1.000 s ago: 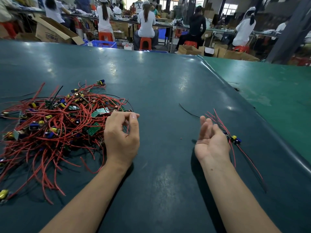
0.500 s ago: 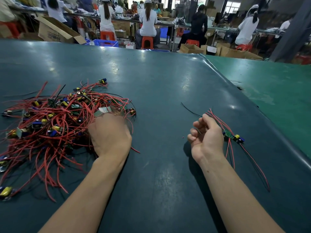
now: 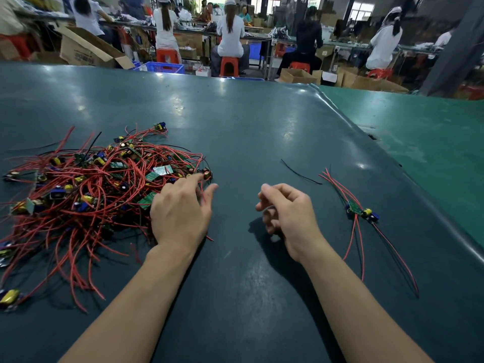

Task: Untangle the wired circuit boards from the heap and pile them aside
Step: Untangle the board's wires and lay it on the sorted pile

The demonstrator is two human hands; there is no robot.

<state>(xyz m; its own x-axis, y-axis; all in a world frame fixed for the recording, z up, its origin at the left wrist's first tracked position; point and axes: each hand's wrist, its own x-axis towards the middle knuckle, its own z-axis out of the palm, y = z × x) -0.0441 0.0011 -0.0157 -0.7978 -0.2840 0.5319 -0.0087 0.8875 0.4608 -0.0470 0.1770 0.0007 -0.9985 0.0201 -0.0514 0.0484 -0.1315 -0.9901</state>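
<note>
- Your left hand (image 3: 180,213) lies at the heap's (image 3: 86,189) near-right edge, fingers spread over the outer red wires and fingertips close to a small board with a copper coil (image 3: 207,175). I cannot tell whether its grip has closed on any wire yet.
- Your right hand (image 3: 288,213) hovers over bare desk (image 3: 248,297) to the right of the heap, fingers loosely curled with nothing in them; its grip is slack.
- One freed board (image 3: 361,212) already lies well to the right of the heap, its red leads (image 3: 353,244) fanned toward you. A loose black wire (image 3: 300,172) lies between the heap and that board.
- The step in hand looks like picking the next board, and the coil one at the heap's right edge seems the easiest, since it sits outermost.
- Take the board itself between thumb and forefinger, not a wire; tugging on a lead is likely to tighten loops deeper in the heap.
- Lift it only slightly and draw it away from the heap to the right, watching which red strands rise with it.
- Bring your right hand in to pin down the heap or to run along the trailing leads and slip them free of crossings.
- If the leads bind, ease back and shake gently; don't pull harder.
- Once it is clear, lay it on the freed board so the pile builds in one place.
</note>
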